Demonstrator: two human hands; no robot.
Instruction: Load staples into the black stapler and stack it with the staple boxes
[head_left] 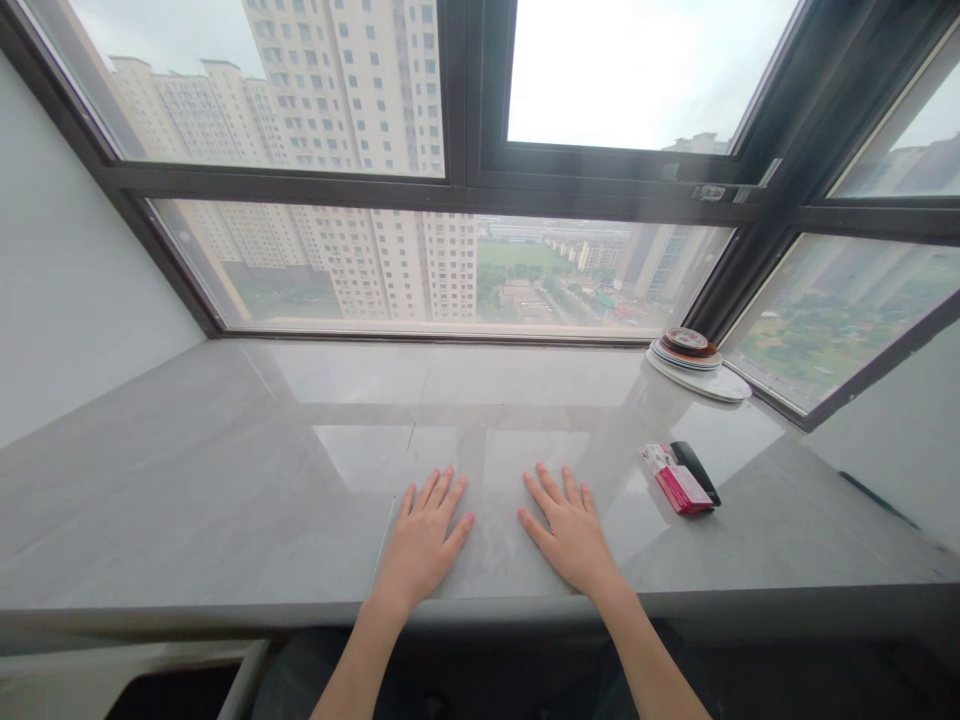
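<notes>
My left hand point(421, 540) lies palm down on the glossy grey marble-look counter point(225, 480), its fingers spread and holding nothing. Beside it, also flat on the counter with fingers apart, rests my right hand point(571, 530). A gap of bare stone separates the two thumbs. A thin pale line or stick point(384, 540) shows just left of my left hand; I cannot tell which it is. Off to the right of my right hand sit a pink and white packet point(684, 490) and, touching it, a black elongated object point(696, 470) that looks like a stapler.
Stacked round plates or discs point(686, 350) stand in the far right corner on a white oval board point(724, 385). A thin dark strip point(877, 500) lies along the right wall. Dark-framed windows point(465, 190) rise behind the counter. Below its front edge, an open drawer point(142, 670) shows at left.
</notes>
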